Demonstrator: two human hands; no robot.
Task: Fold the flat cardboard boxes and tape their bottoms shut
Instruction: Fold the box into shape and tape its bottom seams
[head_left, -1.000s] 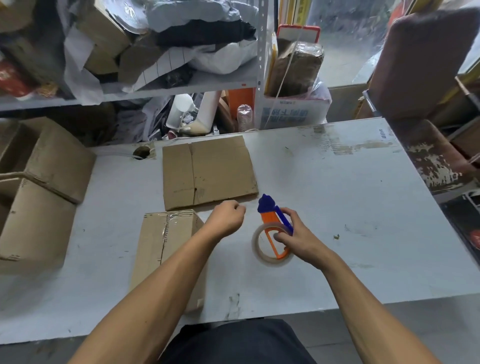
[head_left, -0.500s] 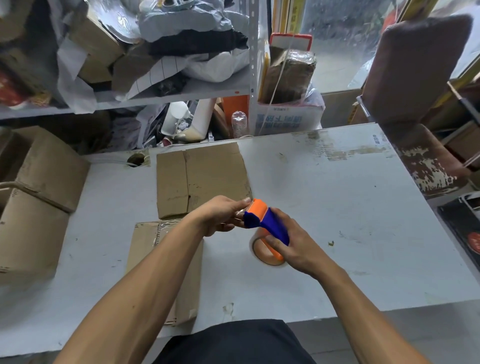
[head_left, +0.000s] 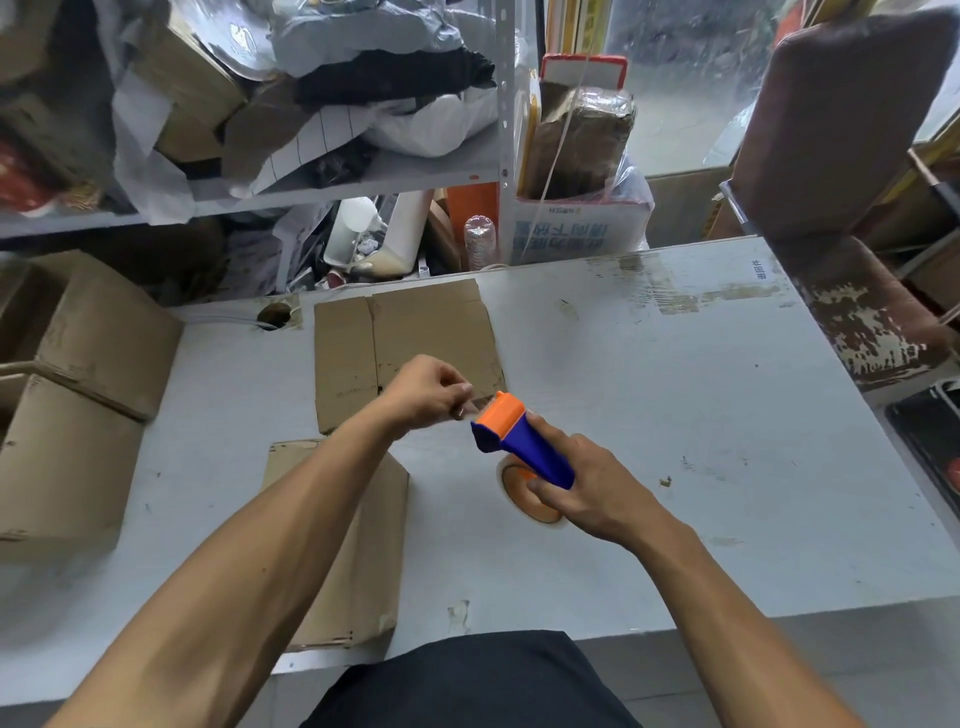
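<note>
My right hand (head_left: 587, 483) grips the blue and orange tape dispenser (head_left: 519, 441) above the table, its clear tape roll (head_left: 530, 493) hanging beneath. My left hand (head_left: 426, 389) pinches the free end of the tape (head_left: 470, 408) right at the dispenser's orange head. A flat cardboard box (head_left: 410, 348) lies on the grey table (head_left: 675, 415) just beyond my hands. A folded box (head_left: 358, 545) with its taped bottom up sits under my left forearm near the front edge.
Two folded boxes (head_left: 88, 395) stand at the table's left end. A cluttered metal shelf (head_left: 311, 156) runs behind the table. A worn brown chair (head_left: 841, 182) stands at the far right. A cable hole (head_left: 274, 314) is in the table's back left.
My right hand lifted the dispenser off the table and turned its head up. My left hand came to the head and took hold of the tape end.
</note>
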